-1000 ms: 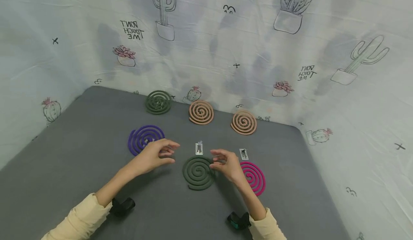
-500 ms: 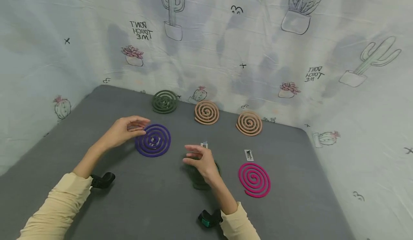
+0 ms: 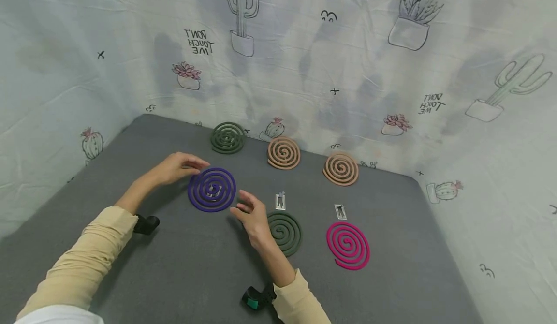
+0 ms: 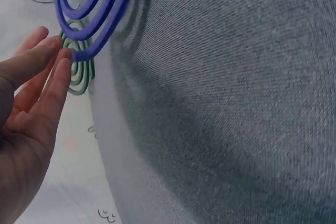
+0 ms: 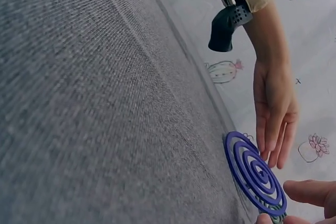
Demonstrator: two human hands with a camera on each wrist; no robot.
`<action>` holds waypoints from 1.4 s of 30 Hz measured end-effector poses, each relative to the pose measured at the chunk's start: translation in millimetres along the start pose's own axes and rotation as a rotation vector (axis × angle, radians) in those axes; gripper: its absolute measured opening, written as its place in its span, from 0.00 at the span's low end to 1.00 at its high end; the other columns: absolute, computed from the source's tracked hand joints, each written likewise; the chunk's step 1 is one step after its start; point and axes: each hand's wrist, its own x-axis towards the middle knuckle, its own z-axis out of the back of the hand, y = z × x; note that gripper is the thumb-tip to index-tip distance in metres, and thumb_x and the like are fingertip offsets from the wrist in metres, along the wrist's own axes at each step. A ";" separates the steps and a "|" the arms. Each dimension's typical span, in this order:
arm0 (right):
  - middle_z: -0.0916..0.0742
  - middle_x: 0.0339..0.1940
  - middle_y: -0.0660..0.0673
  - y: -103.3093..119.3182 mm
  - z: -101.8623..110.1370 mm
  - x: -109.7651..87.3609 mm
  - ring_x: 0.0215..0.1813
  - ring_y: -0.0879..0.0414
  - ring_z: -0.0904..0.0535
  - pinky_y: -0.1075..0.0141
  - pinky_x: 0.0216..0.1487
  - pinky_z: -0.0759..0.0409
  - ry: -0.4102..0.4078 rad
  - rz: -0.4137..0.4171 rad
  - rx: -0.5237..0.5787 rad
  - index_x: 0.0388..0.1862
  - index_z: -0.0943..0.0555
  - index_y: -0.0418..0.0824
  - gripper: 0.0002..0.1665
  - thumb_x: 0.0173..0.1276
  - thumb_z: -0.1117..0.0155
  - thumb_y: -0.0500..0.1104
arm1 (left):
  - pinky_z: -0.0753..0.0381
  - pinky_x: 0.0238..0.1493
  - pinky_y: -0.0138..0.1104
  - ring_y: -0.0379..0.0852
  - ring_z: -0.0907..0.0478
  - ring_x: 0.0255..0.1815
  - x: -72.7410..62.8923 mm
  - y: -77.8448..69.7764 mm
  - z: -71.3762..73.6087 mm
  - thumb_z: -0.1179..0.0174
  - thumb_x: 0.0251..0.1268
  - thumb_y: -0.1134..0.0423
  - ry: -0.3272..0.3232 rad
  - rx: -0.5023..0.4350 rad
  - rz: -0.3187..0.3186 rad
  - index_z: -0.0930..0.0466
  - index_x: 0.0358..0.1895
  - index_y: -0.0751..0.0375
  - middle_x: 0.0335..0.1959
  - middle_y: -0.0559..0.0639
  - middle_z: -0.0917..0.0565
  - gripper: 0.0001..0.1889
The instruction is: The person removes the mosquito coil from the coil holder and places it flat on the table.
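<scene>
A purple mosquito coil (image 3: 212,188) lies at the left over a small metal stand that shows through its rings. My left hand (image 3: 173,168) is at its upper left edge, fingers fairly straight and thumb apart from them. In the left wrist view, those fingertips are right at the outer ring of the coil (image 4: 86,30). On the coil's right side is my right hand (image 3: 254,217), fingers loosely bent, thumb and fingertips close to the rim. The right wrist view shows both hands around the coil (image 5: 257,174), the left one (image 5: 275,108) reaching down with extended fingers.
A green coil (image 3: 285,234) lies partly behind my right forearm, a pink coil (image 3: 348,245) farther right. Two metal stands (image 3: 280,201) lie above them. Along the back are another green coil (image 3: 227,138) and two tan coils (image 3: 284,153), near the printed cloth wall (image 3: 304,72).
My left hand has moved from the purple coil's right side to its upper left edge. The right hand has gone left, from beside the pink coil to the purple one. The view has shifted slightly.
</scene>
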 end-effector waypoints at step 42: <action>0.30 0.61 0.27 8.8 -9.0 12.8 0.50 0.54 0.24 0.50 0.61 0.25 0.161 -0.073 0.231 0.71 0.45 0.24 0.37 0.63 0.49 0.25 | 0.22 0.54 0.51 0.60 0.21 0.53 -7.1 -5.3 -1.2 0.48 0.70 0.70 -0.021 -0.014 0.090 0.20 0.53 0.68 0.51 0.65 0.18 0.13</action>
